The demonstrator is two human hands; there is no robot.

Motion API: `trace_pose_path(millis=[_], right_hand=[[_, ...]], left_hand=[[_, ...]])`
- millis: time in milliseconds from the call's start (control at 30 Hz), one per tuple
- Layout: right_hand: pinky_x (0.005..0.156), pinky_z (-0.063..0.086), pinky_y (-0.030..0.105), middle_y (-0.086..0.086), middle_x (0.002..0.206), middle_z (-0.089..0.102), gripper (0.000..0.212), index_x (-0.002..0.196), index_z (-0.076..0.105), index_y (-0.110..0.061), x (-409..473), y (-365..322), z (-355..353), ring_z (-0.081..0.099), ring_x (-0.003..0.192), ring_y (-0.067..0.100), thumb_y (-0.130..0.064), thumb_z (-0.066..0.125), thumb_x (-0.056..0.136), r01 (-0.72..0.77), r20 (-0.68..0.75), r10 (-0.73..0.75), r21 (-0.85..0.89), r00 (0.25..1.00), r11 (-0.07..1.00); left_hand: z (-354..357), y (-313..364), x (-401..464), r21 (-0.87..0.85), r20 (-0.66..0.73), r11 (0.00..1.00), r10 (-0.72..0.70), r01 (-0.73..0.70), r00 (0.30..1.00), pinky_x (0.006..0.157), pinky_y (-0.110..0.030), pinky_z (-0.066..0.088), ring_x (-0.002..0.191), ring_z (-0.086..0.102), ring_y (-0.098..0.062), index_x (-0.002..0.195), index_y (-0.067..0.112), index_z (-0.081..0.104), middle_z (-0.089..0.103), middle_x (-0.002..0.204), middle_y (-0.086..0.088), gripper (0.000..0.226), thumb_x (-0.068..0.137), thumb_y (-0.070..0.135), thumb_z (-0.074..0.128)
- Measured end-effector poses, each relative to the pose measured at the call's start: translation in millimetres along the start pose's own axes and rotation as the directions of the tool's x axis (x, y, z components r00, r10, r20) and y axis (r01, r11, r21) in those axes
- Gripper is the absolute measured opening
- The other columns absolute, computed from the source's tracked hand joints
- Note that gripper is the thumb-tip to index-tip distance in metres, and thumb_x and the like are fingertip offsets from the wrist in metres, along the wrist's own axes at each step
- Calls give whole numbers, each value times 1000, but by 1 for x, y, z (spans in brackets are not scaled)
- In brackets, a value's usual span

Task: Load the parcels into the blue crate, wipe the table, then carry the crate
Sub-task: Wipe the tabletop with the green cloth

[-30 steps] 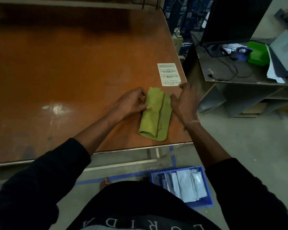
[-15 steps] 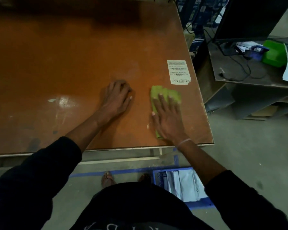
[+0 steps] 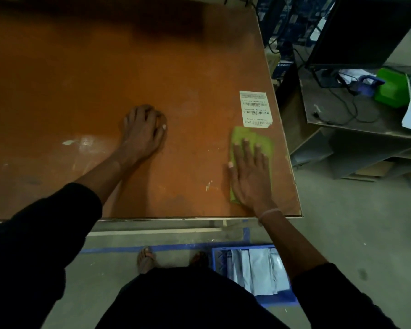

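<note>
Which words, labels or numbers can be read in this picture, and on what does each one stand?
White label stuck on the table: barcodes and lines of print, too small and blurred to read.
Box beyond the table's far right edge: pale lettering, too blurred to read.
Nothing else legible.

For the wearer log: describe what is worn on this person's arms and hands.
Both arms wear dark, near-black long sleeves pushed up, leaving the forearms bare. The right hand has a thin pale band at its wrist. The left hand is bare; no gloves, rings or watch show.
</note>
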State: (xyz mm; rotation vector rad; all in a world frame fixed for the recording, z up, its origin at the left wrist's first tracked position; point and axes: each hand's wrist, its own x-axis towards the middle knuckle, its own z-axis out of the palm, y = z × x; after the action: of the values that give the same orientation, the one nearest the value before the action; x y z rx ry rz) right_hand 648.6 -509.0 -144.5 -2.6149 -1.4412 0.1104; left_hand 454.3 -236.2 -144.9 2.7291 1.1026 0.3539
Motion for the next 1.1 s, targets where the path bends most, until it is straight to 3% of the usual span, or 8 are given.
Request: trace_pose_path(millis=[200,333,467,633,767,900,1033,1100], right_hand=[[122,10,56,6,167,7,60,159,12,-24,39,15,-2,4,153,36,-49,14,104,-226,-69,226,5,972,974],[125,2,46,-3,167,0,56,159,6,-33,52,7,-3,-5,154,27,-49,17,106,263,40,-264,19,964,964],[122,13,55,7,166,11,63,159,16,-23,89,24,-3,9,152,36,-51,10,102,-174,-74,174,2,982,985],[125,6,47,-3,167,4,57,158,10,-33,114,20,-2,0,154,27,-51,13,105,277,33,-277,6,960,961],[122,13,54,9,165,14,63,158,20,-22,149,21,-1,12,151,37,-50,13,102,-173,-50,172,-14,984,985],[124,10,48,-1,166,10,60,158,17,-30,170,18,0,6,153,30,-51,12,102,301,31,-301,13,953,954],[121,14,53,7,166,14,64,158,21,-23,208,23,4,12,151,36,-51,12,100,-197,-45,196,2,979,980],[122,12,51,5,166,13,61,158,20,-24,217,1,4,10,152,34,-50,15,102,-32,-19,32,-5,999,999]], left_hand=[[5,3,5,21,-34,1000,-21,22,999,102,-52,33,130,39,-38,132,16,52,42,144,-15,41,103,43,41],[5,3,6,38,-51,999,-23,25,998,99,-50,35,128,41,-37,130,19,53,44,143,-13,40,102,44,41],[6,3,6,70,-58,997,-24,28,998,96,-48,36,126,44,-36,129,20,54,46,141,-11,40,101,45,41],[0,-6,24,76,-27,997,7,-5,1000,92,-49,39,118,44,-37,126,16,56,49,130,-14,45,98,47,41],[-3,-17,43,84,-12,996,-11,12,1000,93,-50,38,119,41,-36,127,16,54,46,131,-14,41,101,45,44],[1,-16,45,75,-45,996,-36,39,998,92,-50,38,118,43,-36,129,16,53,44,134,-13,42,103,47,39],[-2,-16,47,52,-46,997,-58,60,997,94,-49,38,118,44,-35,128,16,55,46,134,-12,48,100,50,36],[-1,-16,49,50,-53,997,-53,56,997,94,-48,37,118,44,-35,128,16,54,46,134,-11,48,100,51,36]])
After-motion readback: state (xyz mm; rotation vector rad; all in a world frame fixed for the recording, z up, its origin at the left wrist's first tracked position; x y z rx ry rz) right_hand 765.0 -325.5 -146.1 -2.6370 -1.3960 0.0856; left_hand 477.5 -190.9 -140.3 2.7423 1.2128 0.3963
